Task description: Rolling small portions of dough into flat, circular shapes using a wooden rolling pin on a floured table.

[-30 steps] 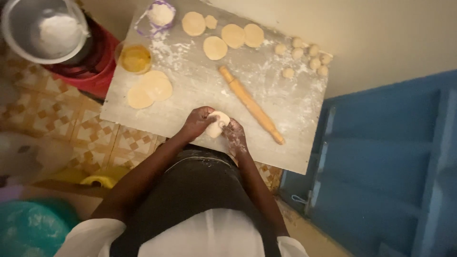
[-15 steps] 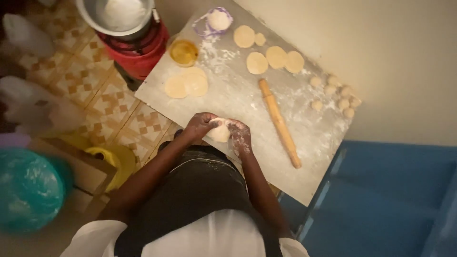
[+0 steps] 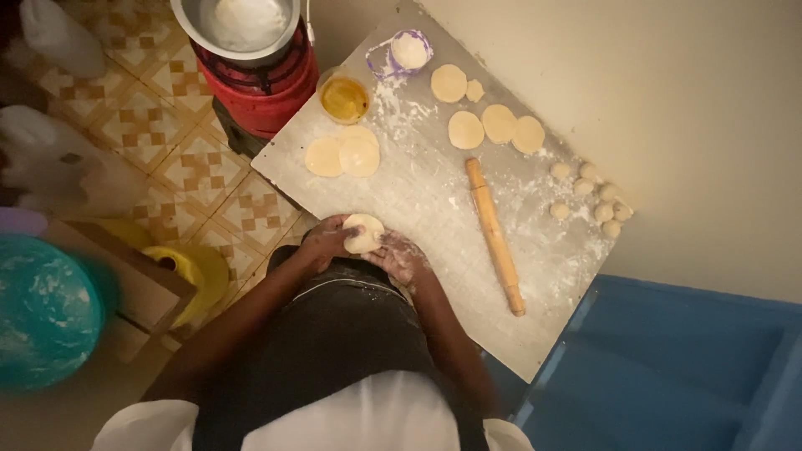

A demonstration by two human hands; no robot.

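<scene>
Dough piece (image 3: pixel 364 233) sitting between both hands; left hand (image 3: pixel 327 242) and right hand (image 3: pixel 403 257) cupping it closed, equally near; rolling pin (image 3: pixel 495 235) lying rightward on surface (image 3: pixel 434 209).

The setting is a small home kitchen arranged at floor level for flatbread preparation. A floured work board (image 3: pixel 434 209) lies directly ahead of the hands, carrying a wooden rolling pin (image 3: pixel 495 236) to their right, flattened dough discs (image 3: pixel 489 124) and small dough balls (image 3: pixel 589 194) beyond it. Farther ahead to the left, a metal pan (image 3: pixel 238 25) sits on a red stove (image 3: pixel 263 88), and patterned floor tiles (image 3: pixel 180 159) extend left of the hands.
</scene>
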